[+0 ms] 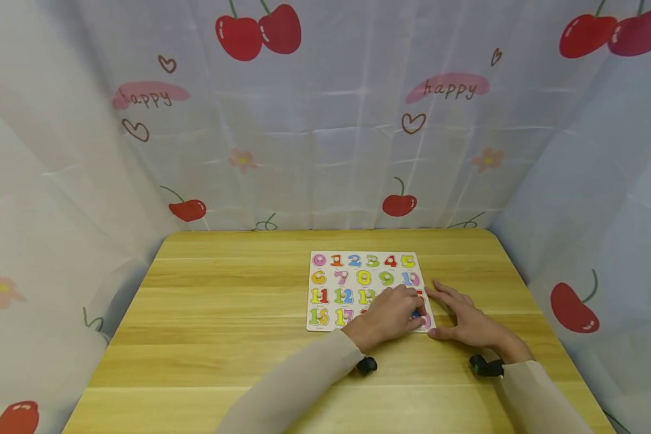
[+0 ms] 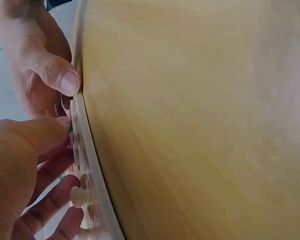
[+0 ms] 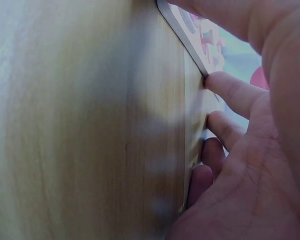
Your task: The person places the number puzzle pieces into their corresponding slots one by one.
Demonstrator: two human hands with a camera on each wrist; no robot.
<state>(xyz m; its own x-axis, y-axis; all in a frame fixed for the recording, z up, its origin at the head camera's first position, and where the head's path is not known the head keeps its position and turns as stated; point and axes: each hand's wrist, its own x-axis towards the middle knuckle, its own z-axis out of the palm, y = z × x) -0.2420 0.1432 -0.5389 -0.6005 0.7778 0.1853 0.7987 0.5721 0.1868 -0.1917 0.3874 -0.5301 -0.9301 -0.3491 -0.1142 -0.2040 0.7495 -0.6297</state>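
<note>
A white number puzzle board [image 1: 330, 278] lies on the table, filled with colourful number pieces that carry small knobs. My left hand [image 1: 392, 313] reaches over its lower right part, hiding several numbers. Thumb and forefinger pinch a blue and pink number piece [image 1: 415, 314] near the bottom right corner; its number is mostly covered. In the left wrist view the other left fingers [image 2: 50, 197] hang beside a wooden knob [image 2: 80, 196]. My right hand [image 1: 469, 322] rests at the board's right edge, fingers spread, with thumb and forefinger touching that edge.
The light wooden table [image 1: 222, 313] extends around the board on all sides. A white curtain [image 1: 325, 181] with cherries, hearts and flowers stands behind the table and along both sides. A small black device [image 1: 485, 365] sits on the right wrist, another [image 1: 366, 365] on the left.
</note>
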